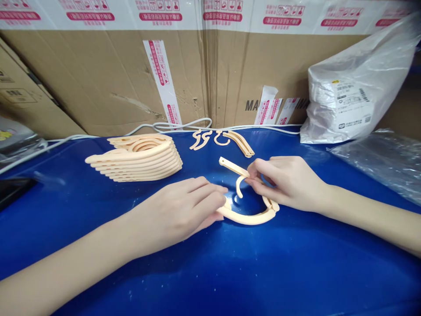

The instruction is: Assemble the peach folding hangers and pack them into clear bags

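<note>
Between my two hands is a cream plastic folding hanger [251, 218], its curved arm low over the blue table. My left hand [194, 208] has its fingers closed round the left end of that curved arm. With thumb and fingers, my right hand [283, 180] pinches the upper part near the hook [239, 188] and a straight arm with a hole at its tip. Part of the hanger is hidden behind my right fingers. Further back lie a loose hook [222, 139], two small curved pieces [200, 139] and some straight arms [240, 142].
A stack of several folded cream hangers [138, 160] stands at the left on the blue table [210, 272]. White cable [184, 125] runs along the back edge before cardboard boxes [115, 79]. A plastic-wrapped parcel [348, 96] and clear film [381, 162] lie at the right.
</note>
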The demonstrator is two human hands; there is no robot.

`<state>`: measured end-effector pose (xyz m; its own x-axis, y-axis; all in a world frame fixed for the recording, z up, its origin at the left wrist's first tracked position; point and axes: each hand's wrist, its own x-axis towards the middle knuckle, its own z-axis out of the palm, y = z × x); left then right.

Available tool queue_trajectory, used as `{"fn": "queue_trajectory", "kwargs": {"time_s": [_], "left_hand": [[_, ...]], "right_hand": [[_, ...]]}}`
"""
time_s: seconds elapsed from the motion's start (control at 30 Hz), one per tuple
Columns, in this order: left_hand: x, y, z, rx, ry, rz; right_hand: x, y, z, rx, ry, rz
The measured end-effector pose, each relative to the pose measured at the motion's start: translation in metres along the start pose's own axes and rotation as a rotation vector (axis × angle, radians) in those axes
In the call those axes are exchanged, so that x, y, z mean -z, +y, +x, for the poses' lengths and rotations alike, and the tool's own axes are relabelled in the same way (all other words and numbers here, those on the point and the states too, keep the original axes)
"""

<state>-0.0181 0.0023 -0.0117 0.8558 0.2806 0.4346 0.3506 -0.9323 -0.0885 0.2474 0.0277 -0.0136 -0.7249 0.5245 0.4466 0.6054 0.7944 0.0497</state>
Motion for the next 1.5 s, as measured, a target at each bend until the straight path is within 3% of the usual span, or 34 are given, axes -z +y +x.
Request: {"fn": "queue_trajectory", "kwargs": {"time_s": [0.2,0.4,0.6,0.77,0.9,1.2,1.33,1.5], "left_hand": [[0.002,-0.005,0.002,0.029,0.088,0.15],[0.004,-0.004,0.001,0.139,0.155,0.39],[0.002,0.006,0.002,0.342,0.074,0.108],[0.0,0.02,0.008,0.613,0.109,-0.129],[0.001,0.021,0.009,0.751,0.105,-0.102],[0.011,0.001,0.002,0.499,0.184,0.393],[0.009,0.0,0.0,0.421,0.119,0.547],[0.006,-0.001,-0.003,0.365,0.097,0.568]], "right_hand": [[-0.004,-0.01,-0.002,0.06,0.045,-0.052],[-0.004,-0.017,-0.003,-0.038,0.064,0.002],[-0.004,-0.023,-0.002,-0.074,0.111,0.086],[-0.002,-0.032,0.0,-0.134,0.125,0.151],[0.005,-0.039,0.001,-0.083,0.085,0.312],[-0.01,-0.039,0.008,0.129,-0.184,0.38],[-0.01,-0.035,0.009,0.075,-0.099,0.389],[-0.011,-0.026,0.004,-0.028,-0.005,0.386]]}}
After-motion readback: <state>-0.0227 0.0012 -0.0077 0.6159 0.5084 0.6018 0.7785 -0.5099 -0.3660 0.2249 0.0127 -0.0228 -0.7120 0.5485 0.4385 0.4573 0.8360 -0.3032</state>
